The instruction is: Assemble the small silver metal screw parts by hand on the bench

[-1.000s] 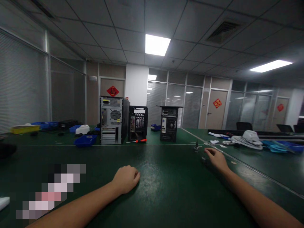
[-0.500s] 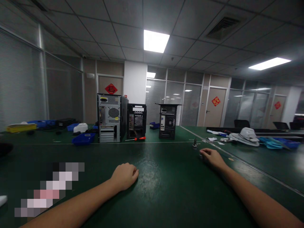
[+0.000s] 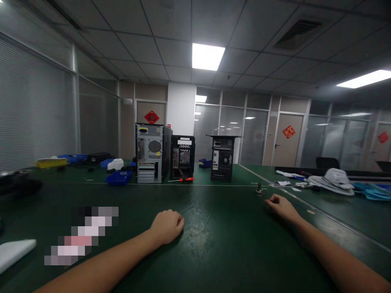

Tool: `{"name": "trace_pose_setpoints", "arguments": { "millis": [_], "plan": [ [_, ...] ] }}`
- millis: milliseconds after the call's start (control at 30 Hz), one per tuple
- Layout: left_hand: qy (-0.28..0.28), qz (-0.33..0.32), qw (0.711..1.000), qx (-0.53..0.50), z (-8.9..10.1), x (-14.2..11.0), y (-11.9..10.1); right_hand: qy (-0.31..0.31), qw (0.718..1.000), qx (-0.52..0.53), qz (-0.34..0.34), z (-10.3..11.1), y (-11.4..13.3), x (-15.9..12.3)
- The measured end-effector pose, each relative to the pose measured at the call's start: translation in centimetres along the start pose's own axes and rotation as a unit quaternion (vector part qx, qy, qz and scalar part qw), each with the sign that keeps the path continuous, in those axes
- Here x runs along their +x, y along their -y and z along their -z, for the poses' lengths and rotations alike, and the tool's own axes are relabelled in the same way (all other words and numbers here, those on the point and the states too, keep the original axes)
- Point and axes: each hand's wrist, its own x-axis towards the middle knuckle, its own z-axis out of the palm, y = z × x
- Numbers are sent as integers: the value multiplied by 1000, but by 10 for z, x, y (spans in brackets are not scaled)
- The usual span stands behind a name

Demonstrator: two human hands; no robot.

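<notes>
My left hand [image 3: 168, 227] rests on the green tabletop [image 3: 220, 244] in a loose fist, and nothing shows in it. Further right, my right hand [image 3: 282, 206] reaches forward low over the table, thumb and fingers pinched together. They seem to hold a small metal part, mostly hidden by the fingers and too dark to make out. Just beyond the fingertips and left of them, a small upright metal piece [image 3: 259, 189] stands on the table, apart from the hand.
Three computer cases, a grey one [image 3: 149, 152], a black one [image 3: 183, 156] and another black one [image 3: 222, 158], stand at the back. A red-handled screwdriver [image 3: 186, 179] lies before them, near a blue tray [image 3: 118, 178]. At the right sits a white hat [image 3: 334, 179].
My right fingertips have closed around the small metal part that showed just below them a second ago. My left hand stays on the table. The view has swung slightly left.
</notes>
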Motion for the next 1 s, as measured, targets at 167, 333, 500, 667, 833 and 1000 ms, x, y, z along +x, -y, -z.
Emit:
{"name": "trace_pose_setpoints", "arguments": {
  "millis": [167,333,500,667,833,1000],
  "plan": [
    [-8,24,1000,3,-1,-1,-1,39,999,10,33,-5,-7,-3],
    [6,39,999,14,5,0,-8,63,996,-24,60,-11,-14,-4],
    [31,112,993,26,4,0,-29,77,991,-18,109,-19,10,-16],
    [-21,96,995,-19,4,-6,-54,127,974,10,187,-33,86,-51],
    [-52,-6,994,-91,8,-25,-74,190,939,29,286,-55,171,-108],
    [-26,-92,994,-61,7,-38,-83,225,896,72,375,-68,215,-157]
  ]
}}
